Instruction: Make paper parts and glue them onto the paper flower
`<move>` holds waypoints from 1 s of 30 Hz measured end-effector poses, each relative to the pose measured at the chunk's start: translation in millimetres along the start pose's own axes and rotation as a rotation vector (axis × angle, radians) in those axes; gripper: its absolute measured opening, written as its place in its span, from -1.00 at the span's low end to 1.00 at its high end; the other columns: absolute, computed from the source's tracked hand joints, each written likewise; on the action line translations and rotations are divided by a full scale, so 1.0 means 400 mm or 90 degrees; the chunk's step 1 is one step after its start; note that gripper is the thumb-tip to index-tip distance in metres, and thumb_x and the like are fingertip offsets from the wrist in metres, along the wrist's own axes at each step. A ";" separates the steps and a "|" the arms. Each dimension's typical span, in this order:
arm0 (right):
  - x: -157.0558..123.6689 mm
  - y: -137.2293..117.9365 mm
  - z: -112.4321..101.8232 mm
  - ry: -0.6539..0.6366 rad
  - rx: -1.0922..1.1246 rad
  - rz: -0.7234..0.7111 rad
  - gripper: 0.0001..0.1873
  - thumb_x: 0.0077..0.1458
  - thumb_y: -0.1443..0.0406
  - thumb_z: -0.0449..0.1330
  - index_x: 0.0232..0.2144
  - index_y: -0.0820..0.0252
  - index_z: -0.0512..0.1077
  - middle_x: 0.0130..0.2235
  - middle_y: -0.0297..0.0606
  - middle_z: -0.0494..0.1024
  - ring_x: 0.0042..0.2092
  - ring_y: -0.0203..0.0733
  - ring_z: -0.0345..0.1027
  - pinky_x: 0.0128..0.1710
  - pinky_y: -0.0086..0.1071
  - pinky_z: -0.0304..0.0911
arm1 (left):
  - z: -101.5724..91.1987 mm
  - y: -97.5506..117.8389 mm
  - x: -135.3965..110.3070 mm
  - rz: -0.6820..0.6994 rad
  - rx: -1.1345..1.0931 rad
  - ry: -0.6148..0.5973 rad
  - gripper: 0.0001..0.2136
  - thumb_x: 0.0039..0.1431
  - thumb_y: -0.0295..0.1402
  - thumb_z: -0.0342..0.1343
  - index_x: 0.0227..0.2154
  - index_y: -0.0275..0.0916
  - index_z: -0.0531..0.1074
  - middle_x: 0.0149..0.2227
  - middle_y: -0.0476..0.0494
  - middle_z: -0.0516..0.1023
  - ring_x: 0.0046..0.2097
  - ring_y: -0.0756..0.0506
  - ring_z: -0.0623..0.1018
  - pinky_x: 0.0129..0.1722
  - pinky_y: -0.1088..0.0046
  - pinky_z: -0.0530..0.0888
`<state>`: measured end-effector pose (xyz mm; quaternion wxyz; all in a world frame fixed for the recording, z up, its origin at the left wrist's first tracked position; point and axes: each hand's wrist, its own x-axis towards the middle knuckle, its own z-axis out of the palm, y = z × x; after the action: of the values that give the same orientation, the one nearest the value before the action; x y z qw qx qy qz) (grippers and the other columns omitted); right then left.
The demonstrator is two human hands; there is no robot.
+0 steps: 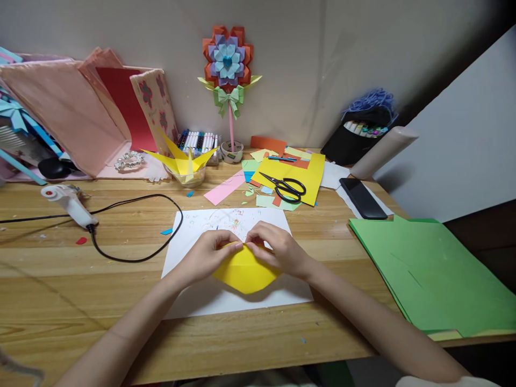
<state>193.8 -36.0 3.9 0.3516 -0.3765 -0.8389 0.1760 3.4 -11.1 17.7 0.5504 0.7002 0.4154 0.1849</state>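
Observation:
A piece of yellow paper [246,271] with a crease across it is held over a white sheet [189,293]. My left hand [213,250] pinches its far edge between thumb and fingers. Close beside it, my right hand [276,247] grips the same far edge, the two sets of fingertips almost touching. The paper's near edge comes to a blunt point toward me. Small coloured marks speckle the far part of the white sheet. What lies under the fingers is hidden.
Black-handled scissors [288,187] lie on yellow card [316,180] among coloured scraps. A glue gun [70,207] with a looping cord is at left. Green sheets [435,274] and a phone [363,199] are at right. Behind stand a paper flower [228,62] and a bowl [187,176].

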 end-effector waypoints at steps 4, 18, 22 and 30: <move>-0.006 0.009 0.010 0.001 -0.127 -0.102 -0.91 0.12 0.44 0.00 -0.38 0.23 0.28 -0.44 -0.22 0.41 -0.37 -0.25 0.27 -0.39 -0.40 0.24 | -0.006 -0.013 0.003 -0.139 -0.188 -0.085 -0.71 0.02 -0.13 0.07 -0.41 -0.29 0.45 -0.44 -0.08 0.53 -0.43 -0.02 0.47 -0.47 0.53 0.36; -0.028 0.039 0.026 0.011 -0.186 -0.236 -0.85 0.15 0.45 0.00 -0.24 0.29 0.33 -0.34 -0.15 0.48 -0.29 -0.22 0.34 -0.32 -0.37 0.30 | -0.001 -0.025 0.000 -0.179 -0.194 -0.031 -0.73 -0.08 -0.19 0.18 -0.44 -0.34 0.48 -0.53 -0.08 0.52 -0.51 0.02 0.44 -0.55 0.57 0.28; -0.014 0.019 0.017 0.001 0.037 0.005 -0.92 0.13 0.35 0.08 -0.33 0.23 0.37 -0.38 -0.24 0.47 -0.33 -0.27 0.34 -0.33 -0.40 0.29 | 0.003 -0.008 -0.010 -0.071 -0.025 0.045 -0.77 -0.01 -0.22 0.12 -0.45 -0.32 0.49 -0.50 -0.10 0.55 -0.46 -0.02 0.49 -0.50 0.54 0.35; 0.001 -0.035 -0.031 0.021 0.107 0.106 -0.92 0.10 0.37 0.11 -0.39 0.21 0.41 -0.40 -0.26 0.49 -0.34 -0.27 0.35 -0.32 -0.38 0.27 | 0.023 0.018 -0.052 0.232 0.271 0.200 -0.87 0.11 -0.38 0.03 -0.35 -0.19 0.48 -0.40 -0.02 0.59 -0.40 -0.01 0.54 -0.42 0.56 0.41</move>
<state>195.4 -44.4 20.6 0.3799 -0.4170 -0.7810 0.2680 0.4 -33.6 25.6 0.2790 0.8253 0.3923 0.2951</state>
